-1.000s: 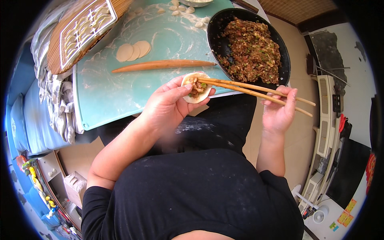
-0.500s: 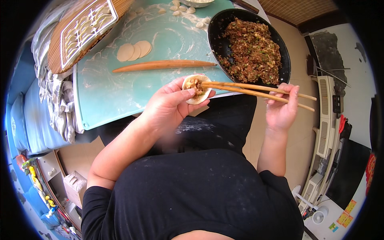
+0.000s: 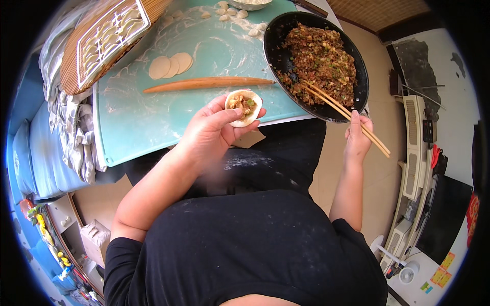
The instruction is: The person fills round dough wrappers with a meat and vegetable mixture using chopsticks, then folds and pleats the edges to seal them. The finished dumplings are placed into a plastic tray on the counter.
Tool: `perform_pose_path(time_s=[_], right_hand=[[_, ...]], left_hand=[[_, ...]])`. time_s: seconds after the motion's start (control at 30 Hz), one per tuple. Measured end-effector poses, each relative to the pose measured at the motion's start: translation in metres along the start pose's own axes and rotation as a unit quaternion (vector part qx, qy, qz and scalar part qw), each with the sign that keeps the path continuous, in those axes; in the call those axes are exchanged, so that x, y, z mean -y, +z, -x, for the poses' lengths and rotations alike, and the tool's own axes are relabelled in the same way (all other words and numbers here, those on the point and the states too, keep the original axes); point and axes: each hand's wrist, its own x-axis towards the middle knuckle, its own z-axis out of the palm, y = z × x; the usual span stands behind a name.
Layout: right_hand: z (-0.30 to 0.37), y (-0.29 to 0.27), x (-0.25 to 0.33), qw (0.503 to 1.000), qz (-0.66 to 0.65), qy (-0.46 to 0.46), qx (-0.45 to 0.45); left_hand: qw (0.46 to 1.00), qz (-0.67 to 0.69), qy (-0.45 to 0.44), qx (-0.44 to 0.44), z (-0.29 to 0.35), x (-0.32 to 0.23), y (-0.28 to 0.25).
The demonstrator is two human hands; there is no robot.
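**Filled wrapper in your left hand, chopsticks at the pan**

Flour-dusted and pale teal, the work mat (image 3: 153,117) lies in front of you, its near edge just above your lap. Your left hand (image 3: 212,132) is raised over that near edge, fingers curled up and closed around a round dumpling wrapper (image 3: 244,107); the wrapper sits cupped on your fingertips, open side up, with a small mound of brown filling in its middle. Your right hand (image 3: 357,137) is closed around a pair of wooden chopsticks (image 3: 342,109), gripping them near their thick ends; the tips reach up and to the left into the black pan (image 3: 275,56), resting in the minced filling (image 3: 321,61) near its lower rim. The 2 hands are well apart, the pan's near edge between them.

On the mat, a long wooden rolling pin (image 3: 206,83) lies almost level, just beyond the wrapper you hold. Past it, 3 flat round wrappers (image 3: 171,65) overlap in a short row. Small dough pieces (image 3: 229,11) are scattered at the far edge. At the far left, a white grid tray (image 3: 109,38) of finished dumplings rests on a round woven mat (image 3: 76,71).
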Motion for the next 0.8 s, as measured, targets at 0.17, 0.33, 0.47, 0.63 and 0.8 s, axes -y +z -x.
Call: perform_pose_path(time_s=[0.17,0.33,0.47,0.63,0.8], right_hand=[[0.011,-0.015,0.005,0.974,0.012,0.197,0.110],[0.023,-0.021,-0.003,0.937,-0.016,0.283,0.206],[0.055,0.005,0.039,0.908,-0.135,0.204,0.339],[0.080,0.064,0.093,0.833,-0.257,0.094,0.480],[0.079,0.085,0.096,0.812,-0.241,0.123,0.517]], left_hand=[[0.999,-0.034,0.022,0.034,0.003,0.000,0.000],[0.997,-0.043,0.031,0.054,0.002,0.002,-0.002],[0.996,-0.060,0.031,0.066,0.001,0.006,-0.002],[0.995,-0.068,0.026,0.061,0.000,0.017,0.002],[0.995,-0.089,0.042,0.006,0.001,0.013,-0.003]])
